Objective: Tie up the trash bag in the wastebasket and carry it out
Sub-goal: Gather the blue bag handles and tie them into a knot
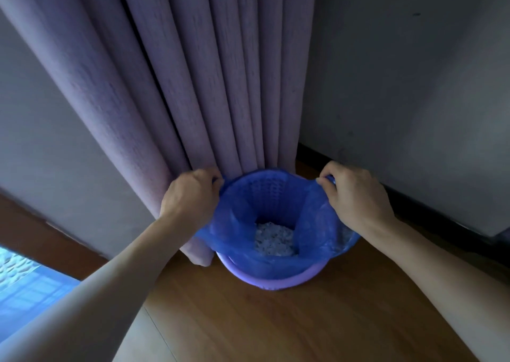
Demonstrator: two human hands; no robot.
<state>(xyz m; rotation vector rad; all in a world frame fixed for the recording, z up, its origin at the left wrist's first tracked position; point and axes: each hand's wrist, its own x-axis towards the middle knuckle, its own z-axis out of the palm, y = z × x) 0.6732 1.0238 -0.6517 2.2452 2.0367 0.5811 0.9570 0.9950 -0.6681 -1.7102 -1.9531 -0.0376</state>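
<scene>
Hanging down from the top, a big purple curtain (193, 71) is seen in long folds, and its bottom edge reaches the floor (276, 320). A grey wall (414, 71) is seen to the right of the curtain, with a dark strip along its foot. The floor is made of brown wood. A blue patterned cloth (24, 281) is seen at the lower left corner; what it belongs to cannot be told.

A purple basket (276, 280) is stood on the floor, just in front of the curtain and close to the wall. Small holes can be seen in its far side. A blue bag (317, 223) is set inside the basket. The bag is open at the top, and its rim is pulled out wide to both sides. It is not tied. White bits of trash (273, 238) are seen at the bottom of the bag.

The left hand (190, 198) is closed tight on the left edge of the bag, with the fingers (214, 176) curled around the plastic. The right hand (356, 193) is closed tight on the right edge of the bag in the same way. Both arms are stretched out from the bottom corners.
</scene>
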